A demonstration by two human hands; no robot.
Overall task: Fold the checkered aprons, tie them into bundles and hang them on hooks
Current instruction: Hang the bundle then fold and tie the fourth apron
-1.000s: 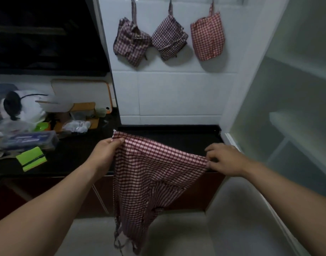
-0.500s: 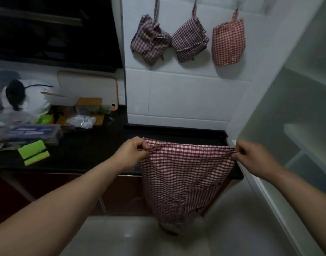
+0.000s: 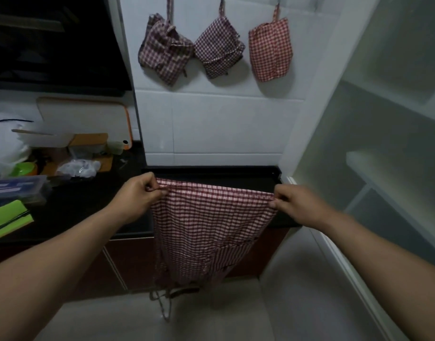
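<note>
A red-and-white checkered apron [image 3: 209, 225] hangs stretched between my hands in front of the black counter [image 3: 71, 212], its strings dangling toward the floor. My left hand [image 3: 140, 193] pinches its top left corner. My right hand [image 3: 295, 205] pinches the top right corner. Three folded checkered bundles hang by loops on the white tiled wall: a dark plaid bundle [image 3: 163, 55] at left, a dark checked bundle [image 3: 219, 49] in the middle, and a red checked bundle [image 3: 270, 49] at right. The hooks are cut off at the frame's top.
The counter's left part carries a green folded cloth [image 3: 9, 217], a clear plastic box [image 3: 17, 190], a green bowl [image 3: 24, 168], a plastic bag [image 3: 78, 167] and a cutting board [image 3: 88, 121]. White shelves [image 3: 388, 173] stand at right. Grey floor lies below.
My hands have drawn the apron's top edge taut and level, the right hand moving further right. The view shifted so the hanging bundles sit more to the right.
</note>
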